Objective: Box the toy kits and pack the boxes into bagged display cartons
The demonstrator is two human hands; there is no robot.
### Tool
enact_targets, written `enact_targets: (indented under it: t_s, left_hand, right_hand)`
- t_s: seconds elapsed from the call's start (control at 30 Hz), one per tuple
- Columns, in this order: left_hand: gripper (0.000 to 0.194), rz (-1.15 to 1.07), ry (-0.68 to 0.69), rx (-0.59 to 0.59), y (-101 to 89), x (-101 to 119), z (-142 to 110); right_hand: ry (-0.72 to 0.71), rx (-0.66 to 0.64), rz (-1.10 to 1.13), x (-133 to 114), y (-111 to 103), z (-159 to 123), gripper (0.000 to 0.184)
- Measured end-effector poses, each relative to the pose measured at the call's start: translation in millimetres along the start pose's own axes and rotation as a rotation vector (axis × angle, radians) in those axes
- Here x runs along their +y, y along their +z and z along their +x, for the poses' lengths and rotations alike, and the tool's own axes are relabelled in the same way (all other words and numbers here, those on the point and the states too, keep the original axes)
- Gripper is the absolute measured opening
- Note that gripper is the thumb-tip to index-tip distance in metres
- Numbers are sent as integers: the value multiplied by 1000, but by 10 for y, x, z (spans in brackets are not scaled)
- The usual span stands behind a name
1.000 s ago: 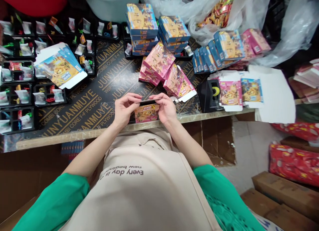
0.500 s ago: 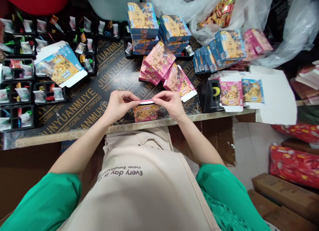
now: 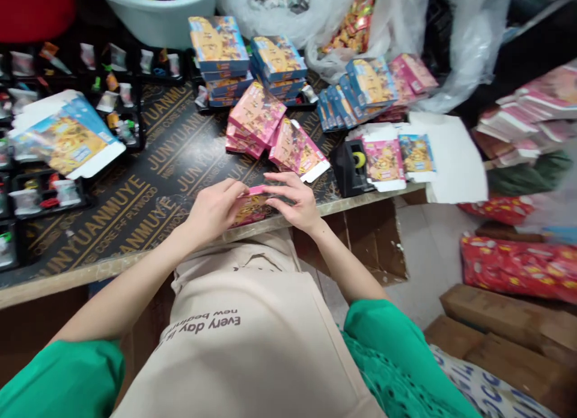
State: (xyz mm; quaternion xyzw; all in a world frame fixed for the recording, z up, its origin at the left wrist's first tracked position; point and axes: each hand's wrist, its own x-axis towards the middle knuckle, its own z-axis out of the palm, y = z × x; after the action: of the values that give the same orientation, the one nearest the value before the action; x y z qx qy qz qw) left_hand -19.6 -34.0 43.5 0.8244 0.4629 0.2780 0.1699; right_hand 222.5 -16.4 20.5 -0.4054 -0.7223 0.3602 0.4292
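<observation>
On a black, gold-lettered workbench [image 3: 166,160]: filled black trays [image 3: 49,211], piled pink boxes [image 3: 256,113], leaning blue boxes [image 3: 334,110], a tape dispenser [image 3: 348,166].

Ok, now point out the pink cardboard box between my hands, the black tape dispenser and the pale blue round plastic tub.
Pink cardboard box [image 3: 251,210]: head view, on its printed face.
Black tape dispenser [image 3: 348,173]: head view, on its dark body.
Pale blue round plastic tub [image 3: 160,24]: head view, on its outer wall.

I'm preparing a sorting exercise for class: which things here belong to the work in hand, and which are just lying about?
Seemingly in the work:
pink box at the left hand and right hand
pile of pink boxes beyond it
flat pink carton

Apparently just lying about:
red packages at right
brown cardboard boxes nearby
</observation>
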Motion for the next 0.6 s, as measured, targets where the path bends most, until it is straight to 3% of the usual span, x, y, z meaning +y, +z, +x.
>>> enact_targets:
  t_s: [0.07,0.17,0.2,0.27,0.33,0.47,0.6]
  left_hand:
    - [26,23,19,1,3,23,56]
    - [37,61,40,61,43,12,89]
    - [40,63,47,54,71,8,88]
    - [46,73,81,2,141,20,72]
    - [52,142,143,-75,200,58,46]
    - [58,357,247,-156,236,142,2]
    - [57,417,294,-88,244,142,-9]
  right_hand:
    - [65,208,-148,67,-371,-150,25]
    - [213,602,-428,306,-1089,-455,23]
    - [276,643,-514,407,-1315,-557,23]
    - [392,594,-587,612,-1669,-720,27]
    - [473,488,-538,797,-1867,-801,29]
    - [509,404,-422,1014,-1966,-742,22]
    - [436,394,-438,995,-1964,-632,12]
